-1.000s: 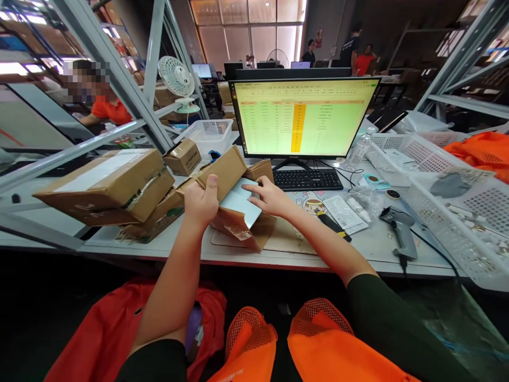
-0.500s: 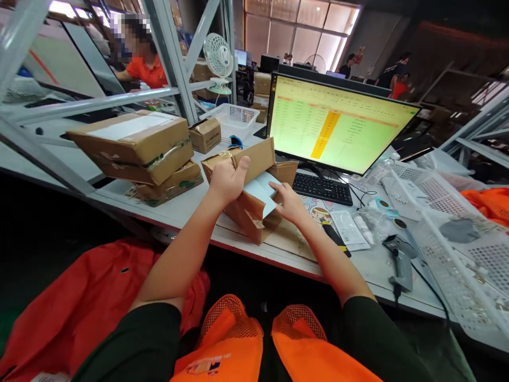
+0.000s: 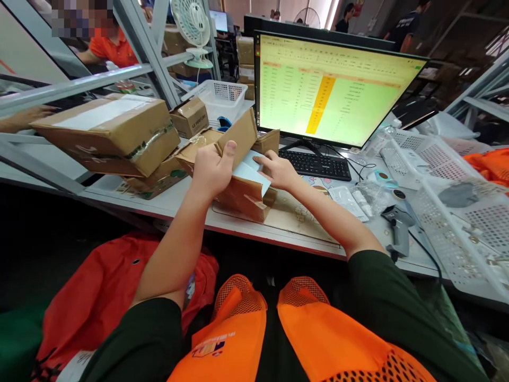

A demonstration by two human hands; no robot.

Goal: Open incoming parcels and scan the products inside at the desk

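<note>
An opened cardboard box (image 3: 242,199) is tilted on the desk, its flaps spread. My left hand (image 3: 212,168) is closed on a top flap, thumb pointing up. Inside the box lies a pale blue, flat-sided item (image 3: 250,173), perhaps a smaller box; its lower part is hidden by the cardboard. My right hand (image 3: 277,170) reaches over the open side, its fingers closed on the edge of the pale blue item. Beneath the box a flat piece of cardboard (image 3: 302,215) covers part of the desk.
Stacked cardboard boxes (image 3: 107,132) stand left, near a small box (image 3: 190,118) and a white basket (image 3: 222,95). Behind are a monitor (image 3: 334,90) and keyboard (image 3: 316,165). Right lie a barcode scanner (image 3: 397,231) and white baskets (image 3: 457,239). A person (image 3: 115,45) sits beyond the metal frame.
The camera view has shifted closer and lower over the desk. Both hands stay on the box and the pale blue item, with little change in grip.
</note>
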